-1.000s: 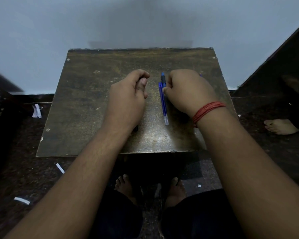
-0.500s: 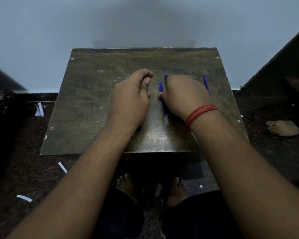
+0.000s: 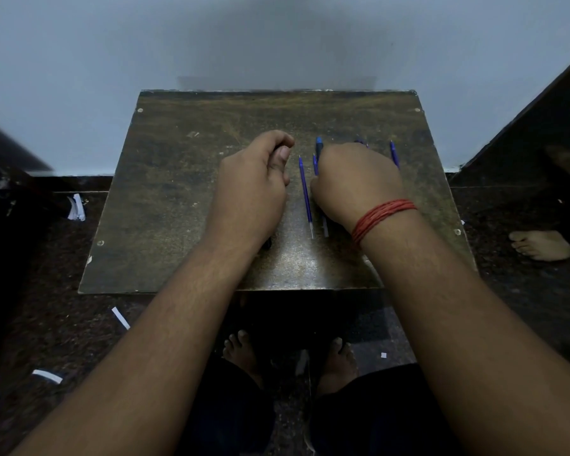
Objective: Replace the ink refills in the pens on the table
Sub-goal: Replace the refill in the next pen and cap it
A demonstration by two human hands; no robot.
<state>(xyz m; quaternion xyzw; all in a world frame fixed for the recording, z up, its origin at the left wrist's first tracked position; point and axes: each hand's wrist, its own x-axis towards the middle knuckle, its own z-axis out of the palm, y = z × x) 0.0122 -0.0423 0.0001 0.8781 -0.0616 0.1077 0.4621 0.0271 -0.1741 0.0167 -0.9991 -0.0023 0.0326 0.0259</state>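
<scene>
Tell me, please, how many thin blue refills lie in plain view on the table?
2: one refill between the hands, another refill beyond the right hand. More may be hidden under that hand.

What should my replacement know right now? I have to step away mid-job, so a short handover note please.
Left hand: curled shut on a dark pen; its tip shows at.
Right hand: palm down over a blue pen; whether it grips it is unclear.
A loose blue refill lies on the table between the hands; another blue refill lies beyond the right hand.
Done: cannot tell if any swap is finished.
Left: fit the refills and close the pens.
</scene>
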